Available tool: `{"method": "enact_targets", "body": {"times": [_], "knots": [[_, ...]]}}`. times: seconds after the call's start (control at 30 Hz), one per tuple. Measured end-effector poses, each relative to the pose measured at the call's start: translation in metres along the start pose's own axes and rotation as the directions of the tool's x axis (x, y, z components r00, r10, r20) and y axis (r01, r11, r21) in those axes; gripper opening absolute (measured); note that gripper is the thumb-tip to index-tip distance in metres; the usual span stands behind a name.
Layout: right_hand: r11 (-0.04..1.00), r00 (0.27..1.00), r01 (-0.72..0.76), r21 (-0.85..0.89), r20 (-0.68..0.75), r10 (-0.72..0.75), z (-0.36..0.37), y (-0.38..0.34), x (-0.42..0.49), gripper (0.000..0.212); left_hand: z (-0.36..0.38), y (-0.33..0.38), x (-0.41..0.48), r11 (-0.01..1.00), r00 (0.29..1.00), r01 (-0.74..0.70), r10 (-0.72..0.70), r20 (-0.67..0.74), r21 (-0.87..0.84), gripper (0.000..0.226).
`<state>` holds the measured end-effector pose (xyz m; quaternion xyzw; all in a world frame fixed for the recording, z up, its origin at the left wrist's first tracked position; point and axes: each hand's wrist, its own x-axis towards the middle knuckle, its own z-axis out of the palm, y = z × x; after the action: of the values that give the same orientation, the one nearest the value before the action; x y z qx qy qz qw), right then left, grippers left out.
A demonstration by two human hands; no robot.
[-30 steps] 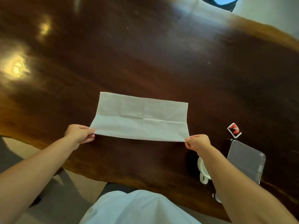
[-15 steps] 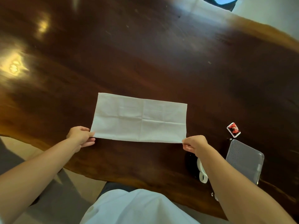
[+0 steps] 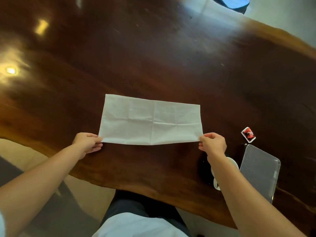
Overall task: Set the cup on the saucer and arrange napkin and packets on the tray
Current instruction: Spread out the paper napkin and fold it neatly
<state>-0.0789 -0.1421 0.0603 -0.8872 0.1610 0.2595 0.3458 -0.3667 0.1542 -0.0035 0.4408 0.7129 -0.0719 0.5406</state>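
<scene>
A white napkin, folded into a long rectangle, lies flat on the dark wooden table. My left hand pinches its near left corner and my right hand pinches its near right corner. A white cup with its handle toward me sits at the right, mostly hidden behind my right forearm; the dark shape under it is unclear. A clear ribbed tray lies just right of the cup. A red and white packet rests on the table beyond the tray.
The table's near edge runs wavy across the bottom, with my lap and white shirt below it. Bright light reflections sit at the far left of the tabletop. A blue object shows past the far edge.
The napkin's near edge has come down flat onto the table and both hands have shifted slightly while still pinching its corners.
</scene>
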Motion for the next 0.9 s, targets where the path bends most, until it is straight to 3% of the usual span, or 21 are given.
{"method": "enact_targets", "body": {"times": [0.2, 0.4, 0.53, 0.63, 0.77, 0.83, 0.9], "knots": [[0.961, 0.960, 0.277, 0.022, -0.049, -0.276, 0.015, -0.015, -0.030, 0.006, -0.004, -0.012, 0.007, 0.998, 0.997, -0.054, 0.057, 0.058, -0.041, 0.032], [0.821, 0.821, 0.569, -0.046, -0.029, -0.571, 0.048, -0.052, -0.090, 0.024, -0.016, -0.007, 0.014, 0.998, 0.979, -0.028, 0.039, 0.202, -0.057, 0.021], [0.750, 0.753, 0.658, -0.073, 0.050, -0.656, 0.092, -0.071, -0.130, 0.007, -0.026, -0.004, 0.019, 0.998, 0.946, -0.016, 0.033, 0.323, -0.056, 0.010], [0.682, 0.695, 0.719, -0.133, 0.124, -0.708, 0.136, -0.078, -0.158, 0.009, -0.030, -0.003, 0.022, 0.996, 0.922, 0.002, 0.035, 0.386, -0.094, 0.011], [0.630, 0.669, 0.739, -0.238, 0.367, -0.647, 0.208, -0.060, -0.190, 0.005, -0.034, -0.008, 0.032, 0.992, 0.906, 0.051, 0.002, 0.424, -0.114, 0.014], [0.632, 0.670, 0.714, -0.303, 0.557, -0.491, 0.232, -0.041, -0.197, 0.020, -0.037, -0.009, 0.038, 0.989, 0.887, 0.070, -0.002, 0.463, -0.129, 0.016], [0.602, 0.625, 0.714, -0.358, 0.713, -0.318, 0.242, -0.022, -0.200, 0.024, -0.040, -0.012, 0.042, 0.986, 0.874, 0.083, -0.002, 0.487, -0.146, 0.016]]}}
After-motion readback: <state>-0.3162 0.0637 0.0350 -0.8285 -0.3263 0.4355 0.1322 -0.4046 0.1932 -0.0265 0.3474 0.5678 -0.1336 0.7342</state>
